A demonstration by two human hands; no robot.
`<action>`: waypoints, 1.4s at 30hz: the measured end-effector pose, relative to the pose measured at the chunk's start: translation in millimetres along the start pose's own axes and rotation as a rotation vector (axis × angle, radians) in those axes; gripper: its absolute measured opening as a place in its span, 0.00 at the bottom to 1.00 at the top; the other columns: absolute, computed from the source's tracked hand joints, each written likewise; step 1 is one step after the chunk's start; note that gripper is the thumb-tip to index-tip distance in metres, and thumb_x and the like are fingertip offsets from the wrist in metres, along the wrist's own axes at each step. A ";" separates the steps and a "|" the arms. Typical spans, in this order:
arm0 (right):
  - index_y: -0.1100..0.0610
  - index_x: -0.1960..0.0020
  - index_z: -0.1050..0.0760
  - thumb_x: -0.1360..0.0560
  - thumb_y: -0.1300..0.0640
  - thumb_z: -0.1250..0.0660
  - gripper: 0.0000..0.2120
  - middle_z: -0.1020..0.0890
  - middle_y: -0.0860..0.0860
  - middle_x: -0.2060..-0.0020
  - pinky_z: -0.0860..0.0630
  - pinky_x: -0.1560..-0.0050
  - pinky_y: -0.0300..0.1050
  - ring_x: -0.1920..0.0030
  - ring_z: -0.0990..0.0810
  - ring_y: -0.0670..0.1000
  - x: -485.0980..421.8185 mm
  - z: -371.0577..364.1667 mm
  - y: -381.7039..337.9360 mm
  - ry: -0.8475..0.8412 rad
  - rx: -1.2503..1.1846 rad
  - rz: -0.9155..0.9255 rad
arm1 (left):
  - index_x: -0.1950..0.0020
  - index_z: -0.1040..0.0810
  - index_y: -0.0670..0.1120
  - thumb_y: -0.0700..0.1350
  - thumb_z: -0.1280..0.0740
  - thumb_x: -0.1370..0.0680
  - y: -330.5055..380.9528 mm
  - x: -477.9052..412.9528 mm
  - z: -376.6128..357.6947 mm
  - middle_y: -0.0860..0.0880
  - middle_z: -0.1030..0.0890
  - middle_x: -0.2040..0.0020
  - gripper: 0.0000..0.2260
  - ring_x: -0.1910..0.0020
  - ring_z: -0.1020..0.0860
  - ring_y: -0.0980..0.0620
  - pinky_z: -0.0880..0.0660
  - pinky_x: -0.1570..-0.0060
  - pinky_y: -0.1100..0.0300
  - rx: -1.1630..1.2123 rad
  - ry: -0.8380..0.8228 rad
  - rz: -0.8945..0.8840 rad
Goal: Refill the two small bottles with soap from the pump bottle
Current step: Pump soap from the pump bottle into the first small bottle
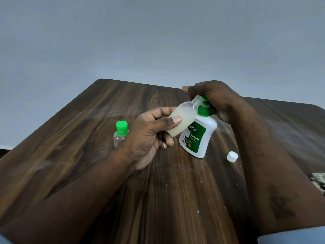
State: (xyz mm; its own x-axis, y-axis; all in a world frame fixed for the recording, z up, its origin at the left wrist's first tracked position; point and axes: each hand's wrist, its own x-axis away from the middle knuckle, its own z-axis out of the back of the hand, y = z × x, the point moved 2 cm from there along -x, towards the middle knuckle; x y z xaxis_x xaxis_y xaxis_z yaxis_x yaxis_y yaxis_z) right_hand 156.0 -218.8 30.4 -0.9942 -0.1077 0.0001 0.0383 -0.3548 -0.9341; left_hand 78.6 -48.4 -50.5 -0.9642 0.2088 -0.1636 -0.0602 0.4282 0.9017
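The white plastic pump bottle [198,136] with a green label stands on the dark, streaky wood table [88,138]. The right hand [214,95] is wrapped over its green pump top. The left hand [149,131] holds a small open bottle [182,118], tilted, its mouth at the pump. It is cloudy and nearly full of pale soap. Left of the pump bottle stands a clear, green-capped small bottle [120,133]. A round white cap [232,156] lies to its right.

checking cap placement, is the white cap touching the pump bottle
Apart. The head view shows the white cap lying on the table to the right of the pump bottle, with bare wood plainly between them.
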 end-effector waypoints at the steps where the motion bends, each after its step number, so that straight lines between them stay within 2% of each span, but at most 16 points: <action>1: 0.55 0.62 0.22 0.25 0.50 0.23 0.13 0.20 0.48 0.69 0.26 0.60 0.45 0.68 0.23 0.49 0.1 -0.2 1.0 -0.006 -0.007 -0.003 | 0.40 0.19 0.41 0.44 0.28 0.28 -0.1 0.1 0.0 0.44 0.17 0.59 0.18 0.77 0.27 0.55 0.36 0.79 0.66 0.000 0.002 0.000; 7: 0.56 0.62 0.22 0.25 0.49 0.22 0.14 0.19 0.48 0.70 0.26 0.63 0.45 0.70 0.22 0.48 1.5 0.6 0.6 -0.012 -0.015 -0.003 | 0.38 0.20 0.40 0.44 0.28 0.28 -1.3 -0.4 0.0 0.44 0.17 0.59 0.19 0.77 0.27 0.55 0.35 0.79 0.67 -0.002 0.005 0.007; 12: 0.56 0.64 0.24 0.25 0.49 0.23 0.16 0.22 0.48 0.70 0.28 0.69 0.39 0.73 0.25 0.46 3.1 1.6 -3.8 -0.019 0.005 0.013 | 0.37 0.20 0.40 0.44 0.28 0.28 -1.6 -0.5 0.6 0.43 0.17 0.59 0.20 0.77 0.26 0.55 0.34 0.79 0.67 0.005 0.003 0.008; 20: 0.55 0.64 0.22 0.27 0.49 0.22 0.15 0.20 0.49 0.69 0.26 0.60 0.46 0.68 0.23 0.49 1.7 -0.7 1.6 -0.019 -0.015 -0.007 | 0.38 0.20 0.40 0.43 0.28 0.28 -2.0 0.2 -0.5 0.44 0.17 0.59 0.18 0.77 0.27 0.55 0.35 0.79 0.66 0.005 0.005 0.003; 24: 0.56 0.62 0.22 0.26 0.49 0.22 0.14 0.19 0.49 0.69 0.26 0.63 0.45 0.69 0.22 0.48 1.7 0.0 0.3 -0.021 -0.017 -0.011 | 0.38 0.20 0.40 0.43 0.28 0.27 -3.0 -0.7 0.3 0.44 0.17 0.59 0.18 0.77 0.27 0.55 0.35 0.79 0.66 -0.002 0.005 0.007; 29: 0.55 0.64 0.24 0.25 0.49 0.23 0.16 0.21 0.48 0.70 0.27 0.66 0.41 0.72 0.24 0.46 3.3 1.1 -3.4 -0.018 0.000 0.016 | 0.39 0.19 0.41 0.43 0.29 0.27 -1.7 -0.5 0.4 0.44 0.17 0.60 0.17 0.77 0.27 0.55 0.35 0.79 0.67 0.005 -0.001 0.005; 36: 0.57 0.61 0.21 0.27 0.49 0.22 0.13 0.19 0.51 0.65 0.24 0.54 0.49 0.62 0.22 0.52 1.7 -0.2 0.9 0.005 -0.007 -0.004 | 0.39 0.19 0.41 0.43 0.29 0.27 -2.0 -0.7 0.3 0.44 0.17 0.59 0.17 0.77 0.27 0.55 0.35 0.79 0.67 -0.001 0.001 -0.001; 42: 0.57 0.62 0.22 0.26 0.49 0.23 0.14 0.19 0.50 0.67 0.26 0.62 0.44 0.68 0.22 0.49 2.2 -0.2 -0.4 -0.004 0.012 0.000 | 0.39 0.20 0.40 0.43 0.29 0.27 -2.7 -1.0 0.8 0.44 0.17 0.60 0.17 0.77 0.27 0.55 0.35 0.79 0.67 0.001 0.000 0.004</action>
State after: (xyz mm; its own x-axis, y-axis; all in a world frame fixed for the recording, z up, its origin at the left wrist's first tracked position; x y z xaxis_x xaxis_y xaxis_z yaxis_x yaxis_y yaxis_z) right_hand 153.8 -218.7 30.6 -0.9938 -0.1116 0.0011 0.0401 -0.3662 -0.9297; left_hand 80.0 -49.0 -53.0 -0.9643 0.2106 -0.1604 -0.0565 0.4284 0.9018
